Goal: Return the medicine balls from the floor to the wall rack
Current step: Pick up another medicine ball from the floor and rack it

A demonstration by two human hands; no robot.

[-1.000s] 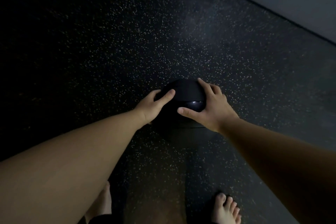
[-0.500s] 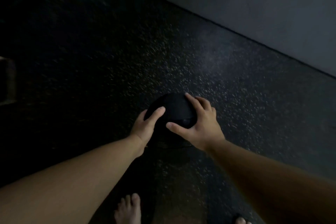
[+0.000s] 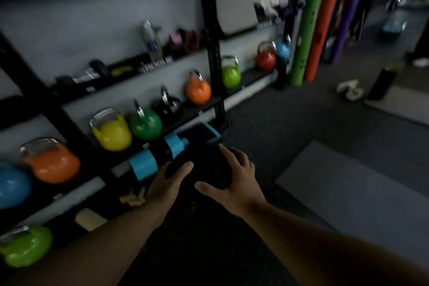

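- Two bare forearms are seen reaching forward from the bottom edge of the view.
- A black medicine ball (image 3: pixel 204 169) is clasped between both hands and is carried off the floor, in front of the rack.
- The left hand (image 3: pixel 168 181) is pressed against the ball's left side, fingers spread and curled round it.
- The right hand (image 3: pixel 234 181) is laid over the ball's right side and top, thumb pointing left across the near face.
- Just behind the ball, a dark roll with light blue bands (image 3: pixel 162 155) is seen lying low by the rack.
- A grey floor mat (image 3: pixel 348 195) is spread on the dark floor (image 3: pixel 278 123) to the right of the hands.
- The black wall rack (image 3: pixel 214 53) is seen along the left, its slanting shelf lined with coloured kettlebells: an orange one (image 3: pixel 52 162), a yellow one (image 3: pixel 111 133), a dark green one (image 3: pixel 145 123) and others further along.
- Farthest off, upright foam rollers, green (image 3: pixel 306 35) and orange-red (image 3: pixel 321 30), are seen standing past the rack's end.
- The picture is blurred, so small items on the upper shelf cannot be identified.
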